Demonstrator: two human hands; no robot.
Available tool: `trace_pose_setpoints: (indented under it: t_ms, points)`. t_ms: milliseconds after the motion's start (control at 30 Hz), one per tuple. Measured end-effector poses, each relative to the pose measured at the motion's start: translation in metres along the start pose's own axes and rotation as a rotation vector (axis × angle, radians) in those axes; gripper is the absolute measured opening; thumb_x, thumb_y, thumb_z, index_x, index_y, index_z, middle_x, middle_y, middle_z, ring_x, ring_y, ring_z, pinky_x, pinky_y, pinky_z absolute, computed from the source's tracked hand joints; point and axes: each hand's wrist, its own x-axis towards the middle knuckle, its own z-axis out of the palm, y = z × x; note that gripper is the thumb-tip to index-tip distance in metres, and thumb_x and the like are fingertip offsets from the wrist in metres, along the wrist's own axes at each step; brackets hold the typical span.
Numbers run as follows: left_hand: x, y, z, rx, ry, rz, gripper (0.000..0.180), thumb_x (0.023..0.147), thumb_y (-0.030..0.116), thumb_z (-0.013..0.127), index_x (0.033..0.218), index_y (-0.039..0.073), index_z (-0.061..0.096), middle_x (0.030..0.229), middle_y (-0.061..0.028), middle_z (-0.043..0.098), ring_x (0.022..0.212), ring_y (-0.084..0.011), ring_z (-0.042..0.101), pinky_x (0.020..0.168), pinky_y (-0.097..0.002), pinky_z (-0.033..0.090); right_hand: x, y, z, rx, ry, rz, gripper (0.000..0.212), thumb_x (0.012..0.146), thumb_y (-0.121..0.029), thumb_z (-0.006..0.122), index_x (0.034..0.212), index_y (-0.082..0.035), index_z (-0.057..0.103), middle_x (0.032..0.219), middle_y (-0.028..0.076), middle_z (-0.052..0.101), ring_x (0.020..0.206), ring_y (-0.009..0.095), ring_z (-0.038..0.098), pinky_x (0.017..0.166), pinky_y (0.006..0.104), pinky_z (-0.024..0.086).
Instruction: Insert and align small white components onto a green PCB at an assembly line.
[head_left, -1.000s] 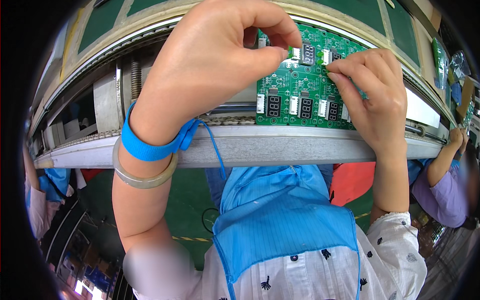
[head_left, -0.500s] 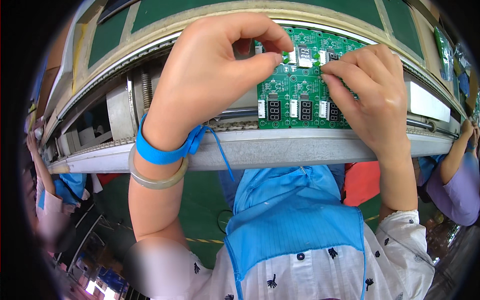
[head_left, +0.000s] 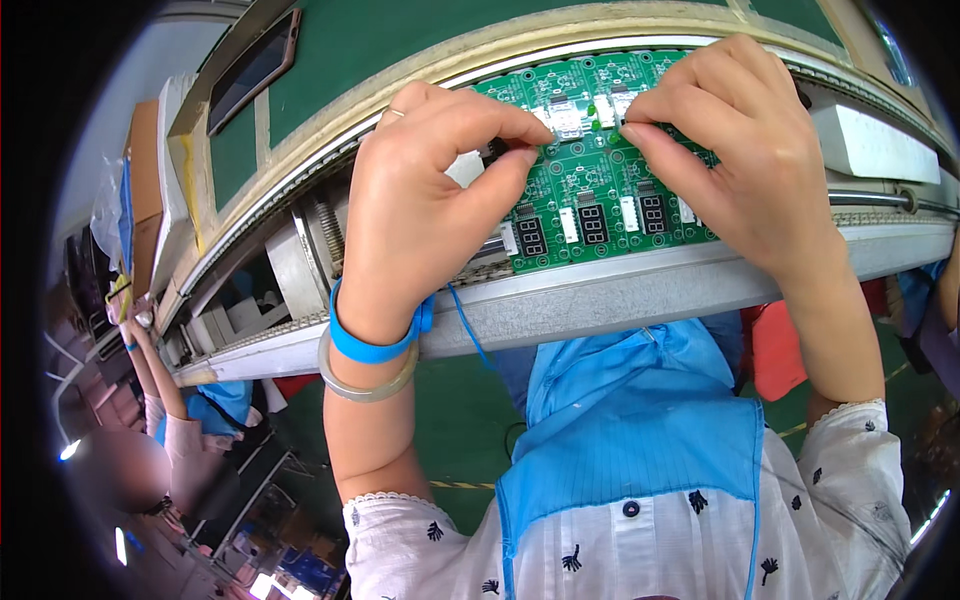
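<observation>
A green circuit board [head_left: 565, 180] lies across the rails in front of me. Black digit displays [head_left: 593, 223] and white connectors [head_left: 629, 213] stand in a row along its near side. My left hand [head_left: 430, 185] is over the board's left part, thumb and forefinger pinched beside a glare-covered display [head_left: 567, 120]. My right hand [head_left: 735, 150] pinches low over the board farther right, close to small green parts [head_left: 593, 112]. Whatever either pinch holds is too small or hidden to make out. A blue strap [head_left: 372, 345] and a pale bangle circle my left wrist.
A metal rail [head_left: 620, 275] runs along the near side. To the right sits a white block [head_left: 870, 142] by a steel rod. A phone-like dark slab [head_left: 254, 70] lies on the green surface at the far left. Another person's hands [head_left: 128, 310] show at the left edge.
The view has turned, bringing more of the left side in. My left fingertips have shifted slightly nearer on the board, and my right fingertips slightly farther away. Both hands remain pinched.
</observation>
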Motion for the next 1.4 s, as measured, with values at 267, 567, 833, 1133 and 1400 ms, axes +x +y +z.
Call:
trace_pose_setpoints:
  t_ms: [267,567,833,1133,1400]
  points:
    - [0.003,0.009,0.002,0.176,-0.039,0.079,0.015,0.073,0.002,0.071,0.085,0.010,0.076,0.081,-0.0035,0.072,0.077,-0.0228,0.061,0.073,-0.0336,0.045,0.013,-0.011,-0.027,0.091,-0.181,0.191,0.009,0.078,-0.010,0.076,0.083,-0.005,0.071,0.080,0.004,0.062,0.078,0.020,0.057,0.073,0.0322,0.045]
    - [0.007,0.011,0.004,0.246,-0.044,0.148,0.019,0.072,0.000,0.072,0.086,0.012,0.077,0.082,-0.0006,0.072,0.078,-0.0194,0.061,0.076,-0.0313,0.044,0.006,-0.002,-0.027,0.214,-0.079,0.200,0.010,0.075,-0.011,0.075,0.079,-0.006,0.068,0.079,0.005,0.057,0.078,0.024,0.054,0.071,0.0347,0.043]
    - [0.007,0.013,0.005,0.268,-0.069,0.103,0.021,0.072,0.000,0.072,0.087,0.014,0.077,0.082,0.0005,0.071,0.078,-0.0199,0.057,0.076,-0.0315,0.045,0.003,0.003,-0.028,0.290,-0.067,0.180,0.010,0.077,-0.011,0.075,0.080,-0.004,0.067,0.079,0.006,0.058,0.079,0.024,0.055,0.074,0.0356,0.046]
    - [0.009,0.011,-0.001,0.205,-0.069,0.101,0.021,0.070,-0.002,0.075,0.089,0.009,0.076,0.082,-0.0029,0.070,0.080,-0.0204,0.059,0.076,-0.0323,0.046,0.008,0.005,-0.030,0.349,-0.052,0.222,0.009,0.076,-0.008,0.076,0.079,-0.003,0.069,0.077,0.008,0.062,0.077,0.025,0.058,0.073,0.0354,0.048]
    - [0.058,0.012,-0.033,0.060,0.155,-0.101,0.015,0.084,0.015,0.076,0.096,0.007,0.078,0.083,0.0009,0.071,0.073,-0.0088,0.054,0.068,-0.0251,0.042,0.051,0.032,-0.046,0.200,-0.005,0.248,0.015,0.084,-0.011,0.070,0.090,0.002,0.074,0.080,0.013,0.071,0.074,0.019,0.067,0.070,0.0330,0.053]
